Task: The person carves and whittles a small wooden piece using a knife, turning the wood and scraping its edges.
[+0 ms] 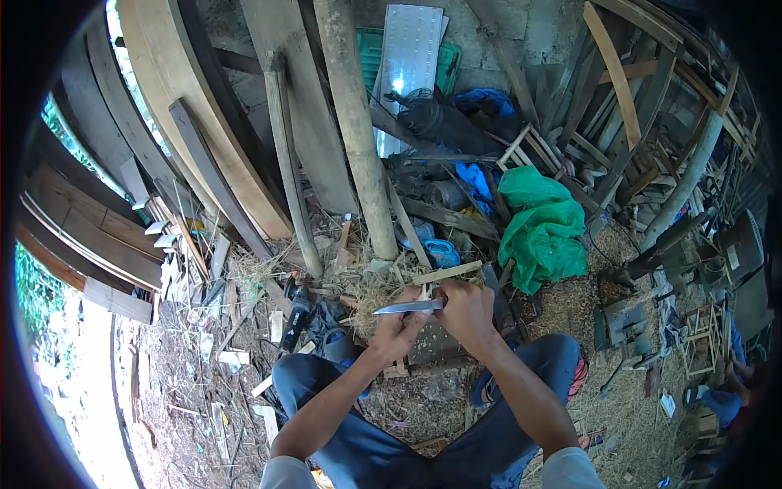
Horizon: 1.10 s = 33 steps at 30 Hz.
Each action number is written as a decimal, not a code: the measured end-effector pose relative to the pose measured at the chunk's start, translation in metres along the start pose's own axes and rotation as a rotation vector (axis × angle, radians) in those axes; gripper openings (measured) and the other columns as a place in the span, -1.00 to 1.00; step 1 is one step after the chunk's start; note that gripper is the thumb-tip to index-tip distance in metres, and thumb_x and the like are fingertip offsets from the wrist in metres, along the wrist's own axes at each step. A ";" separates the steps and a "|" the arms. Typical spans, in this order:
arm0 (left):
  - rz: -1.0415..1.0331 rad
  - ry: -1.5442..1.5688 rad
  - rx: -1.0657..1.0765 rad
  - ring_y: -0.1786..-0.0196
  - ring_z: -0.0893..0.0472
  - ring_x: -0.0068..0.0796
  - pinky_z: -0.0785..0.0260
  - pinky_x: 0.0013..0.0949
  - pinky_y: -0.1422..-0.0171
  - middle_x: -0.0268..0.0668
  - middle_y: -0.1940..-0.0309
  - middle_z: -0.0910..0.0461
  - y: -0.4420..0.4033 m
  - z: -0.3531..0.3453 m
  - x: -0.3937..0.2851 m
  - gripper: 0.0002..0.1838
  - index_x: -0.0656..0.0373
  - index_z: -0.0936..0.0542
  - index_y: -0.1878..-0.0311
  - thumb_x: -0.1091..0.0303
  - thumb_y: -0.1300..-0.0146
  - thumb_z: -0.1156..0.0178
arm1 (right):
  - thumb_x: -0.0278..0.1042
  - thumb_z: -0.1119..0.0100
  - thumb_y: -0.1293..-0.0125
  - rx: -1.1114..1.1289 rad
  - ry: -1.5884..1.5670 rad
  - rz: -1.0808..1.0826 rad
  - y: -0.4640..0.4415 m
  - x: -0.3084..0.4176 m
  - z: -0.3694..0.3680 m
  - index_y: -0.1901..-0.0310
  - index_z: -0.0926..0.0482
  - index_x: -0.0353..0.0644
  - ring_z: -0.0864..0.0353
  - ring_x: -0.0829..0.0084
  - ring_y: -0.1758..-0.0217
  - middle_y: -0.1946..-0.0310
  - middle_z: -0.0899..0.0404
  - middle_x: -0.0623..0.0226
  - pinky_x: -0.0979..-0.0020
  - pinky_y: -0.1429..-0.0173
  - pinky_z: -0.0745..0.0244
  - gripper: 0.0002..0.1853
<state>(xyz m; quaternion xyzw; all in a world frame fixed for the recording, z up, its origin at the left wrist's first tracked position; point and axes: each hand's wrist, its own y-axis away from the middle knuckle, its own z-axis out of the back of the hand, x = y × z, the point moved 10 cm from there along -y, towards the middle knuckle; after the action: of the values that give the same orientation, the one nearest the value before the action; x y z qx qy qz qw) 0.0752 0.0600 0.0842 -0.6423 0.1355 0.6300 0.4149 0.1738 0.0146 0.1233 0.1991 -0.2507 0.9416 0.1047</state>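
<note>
A knife [405, 307] with a bright blade lies crosswise between my hands, its tip pointing left. My right hand [466, 311] is closed round the knife's handle. Close beside it, my left hand [399, 332] is closed under the blade, with a small pale piece of wood [424, 292] rising from between the hands; the fingers partly hide its lower end. Just beyond the hands is a light wooden strip [447, 272], tilted up to the right. Both hands are above the ground between my bent knees.
A green plastic sheet [544, 232] lies ahead to the right. Wooden poles [358, 130] and long boards [216, 122] lean ahead and left. A black power tool [298, 316] sits by my left knee. Another person [723, 401] is partly visible at the far right.
</note>
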 end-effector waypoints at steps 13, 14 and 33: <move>0.342 0.231 -0.049 0.35 -0.27 -0.63 -0.16 -0.50 0.25 -0.44 0.43 -0.32 0.007 -0.006 0.036 -0.74 0.24 -0.46 0.14 0.22 -0.39 0.04 | -0.29 -0.14 -0.05 0.102 0.049 -0.114 -0.014 -0.032 -0.032 0.53 -0.57 -0.13 -0.59 0.09 0.56 0.67 -0.54 0.09 0.13 0.44 -0.48 -0.86; 0.383 0.256 -0.081 0.36 -0.28 -0.64 -0.16 -0.50 0.25 -0.44 0.43 -0.33 0.009 -0.005 0.039 -0.74 0.25 -0.46 0.15 0.21 -0.39 0.04 | -0.29 -0.13 -0.06 0.101 0.044 -0.092 -0.014 -0.033 -0.034 0.53 -0.58 -0.13 -0.59 0.09 0.57 0.66 -0.55 0.09 0.12 0.44 -0.47 -0.86; 0.350 -0.306 0.082 0.51 -0.51 -0.33 -0.31 -0.31 0.39 -0.19 0.60 -0.45 0.020 0.031 0.048 -0.62 0.28 -0.47 0.16 0.11 -0.41 0.14 | -0.21 0.01 -0.32 0.289 -0.320 -0.370 0.035 -0.082 -0.047 0.21 -0.39 -0.38 -0.55 -0.07 0.32 0.42 -0.55 -0.08 0.02 0.24 -0.36 -0.69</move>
<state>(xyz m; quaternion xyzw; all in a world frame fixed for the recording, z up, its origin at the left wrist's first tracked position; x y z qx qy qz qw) 0.0477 0.0861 0.0374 -0.4887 0.2061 0.7762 0.3409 0.2224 0.0011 0.0361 0.4006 -0.0867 0.8890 0.2043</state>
